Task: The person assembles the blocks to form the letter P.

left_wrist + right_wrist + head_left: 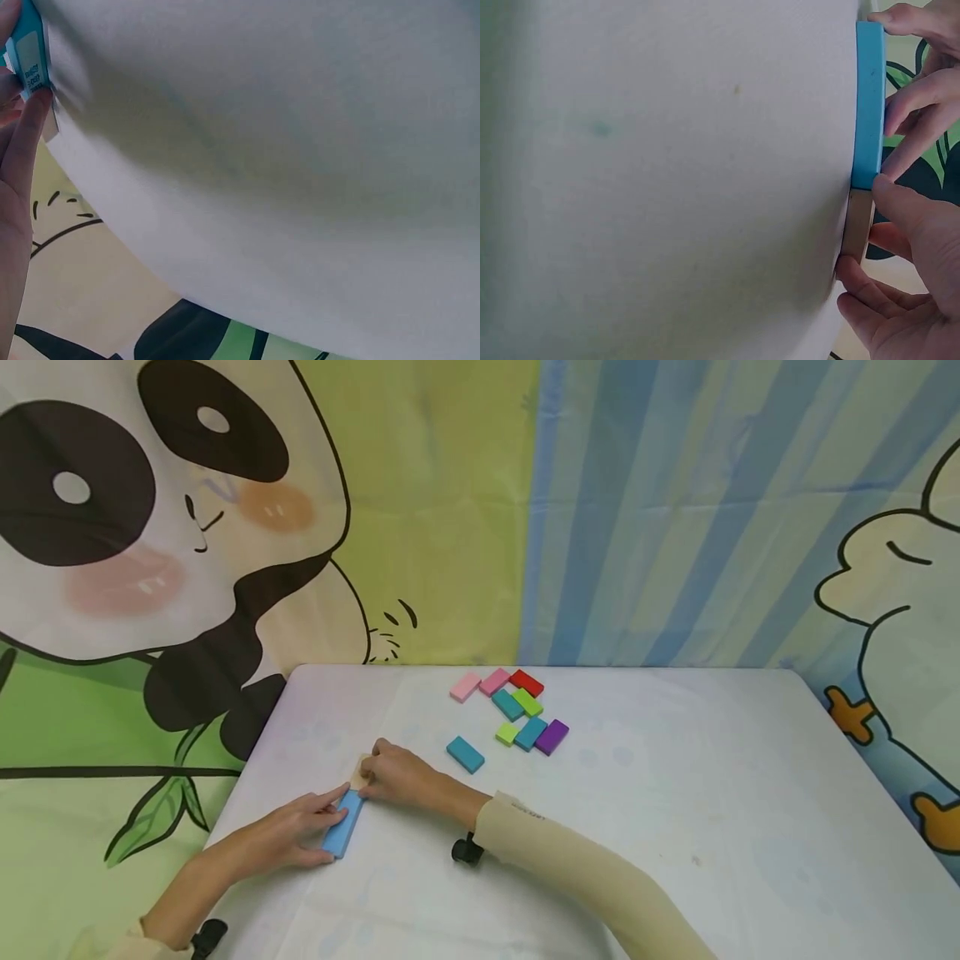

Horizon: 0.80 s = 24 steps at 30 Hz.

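Observation:
On the left part of the table, my left hand (296, 829) holds a long light-blue block (343, 828), thumb at its near end and fingers along its left side. In the left wrist view, a pale printed label shows on the blue block (30, 56). My right hand (397, 777) pinches a short wood-coloured block (358, 772) between thumb and fingers, which partly cover it. In the right wrist view, this wooden block (857, 223) lies end to end with the blue block (868, 105), and both hands' fingertips meet near the joint.
A single teal block (466, 754) lies right of my right hand. Farther back are two pink blocks (466, 687), a red block (527, 682), green blocks (528, 702), more teal blocks (507, 704) and a purple block (552, 737). A printed cloth hangs behind the white table (712, 793).

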Each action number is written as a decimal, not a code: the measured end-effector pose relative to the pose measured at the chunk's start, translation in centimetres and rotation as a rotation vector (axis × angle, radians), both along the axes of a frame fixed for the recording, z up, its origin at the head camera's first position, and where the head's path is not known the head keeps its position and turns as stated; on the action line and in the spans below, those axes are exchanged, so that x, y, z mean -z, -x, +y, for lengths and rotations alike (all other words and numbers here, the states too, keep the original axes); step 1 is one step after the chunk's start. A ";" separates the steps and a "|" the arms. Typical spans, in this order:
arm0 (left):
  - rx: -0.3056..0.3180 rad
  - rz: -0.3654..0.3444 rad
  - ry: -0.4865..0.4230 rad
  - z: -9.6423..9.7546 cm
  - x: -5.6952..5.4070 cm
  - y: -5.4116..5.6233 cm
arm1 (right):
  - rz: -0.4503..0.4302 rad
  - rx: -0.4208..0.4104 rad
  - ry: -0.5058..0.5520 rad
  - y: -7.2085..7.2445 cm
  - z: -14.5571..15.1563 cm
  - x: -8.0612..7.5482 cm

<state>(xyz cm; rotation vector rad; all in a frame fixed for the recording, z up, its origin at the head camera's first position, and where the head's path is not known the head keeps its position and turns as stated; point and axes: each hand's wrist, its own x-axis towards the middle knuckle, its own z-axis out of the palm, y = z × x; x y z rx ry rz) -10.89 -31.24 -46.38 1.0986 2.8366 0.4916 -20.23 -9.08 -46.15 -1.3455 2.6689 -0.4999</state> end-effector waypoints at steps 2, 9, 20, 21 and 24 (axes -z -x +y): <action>0.009 -0.008 0.025 0.0 -0.1 0.1 | 0.013 0.005 0.000 -0.1 0.1 0.0; 0.089 0.084 -0.004 0.1 -0.3 0.9 | 0.014 -0.007 0.038 -0.5 0.2 0.5; 0.120 0.117 0.062 1.4 -1.0 2.1 | -0.028 -0.033 -0.054 -0.7 1.7 -0.1; 0.116 0.107 0.085 1.6 -1.1 2.3 | -0.039 -0.025 -0.066 -0.6 2.4 -0.4; 0.090 0.064 0.125 1.9 -1.5 2.5 | -0.065 -0.023 -0.078 0.5 5.2 -1.6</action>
